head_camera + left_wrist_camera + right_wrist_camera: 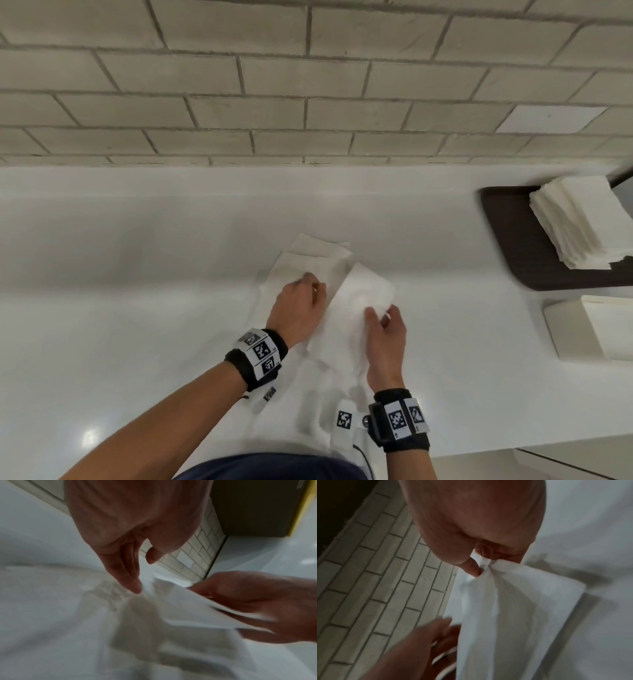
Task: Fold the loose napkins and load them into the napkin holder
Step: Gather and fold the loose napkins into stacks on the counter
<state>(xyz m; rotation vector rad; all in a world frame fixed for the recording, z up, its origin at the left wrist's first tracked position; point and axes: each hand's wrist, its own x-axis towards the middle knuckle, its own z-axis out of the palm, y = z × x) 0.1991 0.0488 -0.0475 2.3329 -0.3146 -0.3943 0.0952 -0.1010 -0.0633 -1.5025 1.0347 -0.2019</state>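
Loose white napkins (308,257) lie spread on the white counter (137,274) in front of me. My left hand (310,284) rests on them, its straight fingers (133,584) touching the paper. My right hand (378,313) pinches the edge of one napkin (363,291) between thumb and fingers and holds it lifted off the pile; the pinch (481,566) and the hanging sheet (505,608) are plain in the right wrist view. The white napkin holder (565,329) stands at the right with napkins in it.
A dark tray (507,233) at the far right carries a tall stack of white napkins (579,222). A tiled wall (308,102) runs along the back of the counter. The counter's front edge is close to my body.
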